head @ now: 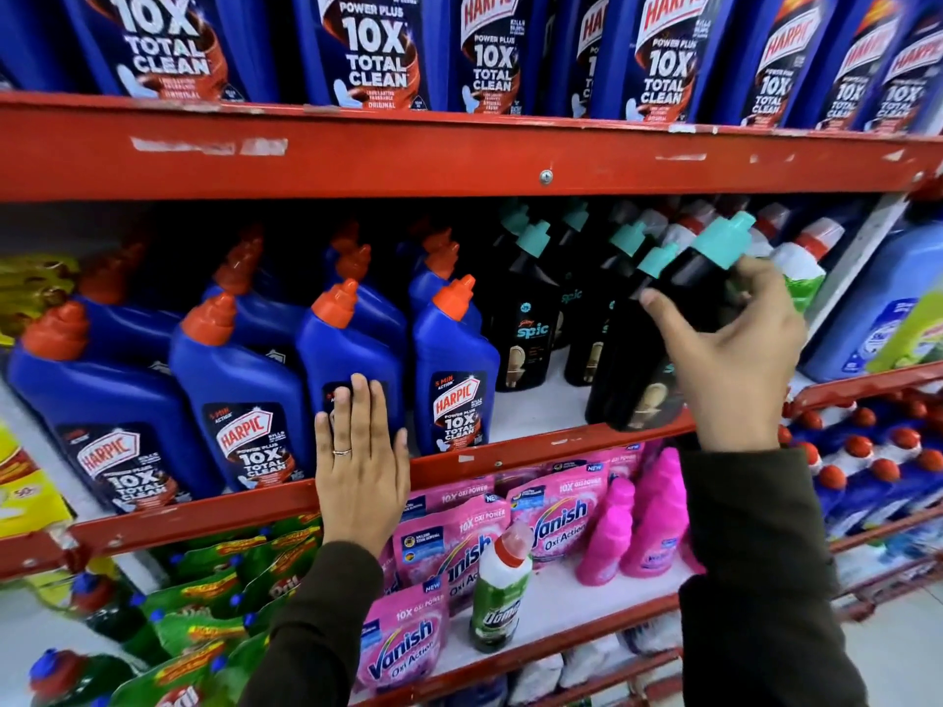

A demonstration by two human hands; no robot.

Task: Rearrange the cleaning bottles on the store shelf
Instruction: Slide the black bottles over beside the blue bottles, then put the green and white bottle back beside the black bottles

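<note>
On the middle red shelf (536,454) stand several blue Harpic bottles with orange caps (240,390) at the left and several black bottles with teal caps (525,318) at the right. My right hand (735,349) grips the neck of the front black bottle (678,288), which is tilted toward me at the shelf's front edge. My left hand (360,461) lies flat, fingers together, against the label of a blue Harpic bottle (352,349) and over the shelf lip.
Large blue Harpic bottles (372,48) fill the upper shelf. Below are pink Vanish pouches (449,543), pink bottles (648,523), a green-and-white Domex bottle (502,584) and green pouches (214,604). White and green bottles (798,267) and a pale blue jug (883,308) stand at the right.
</note>
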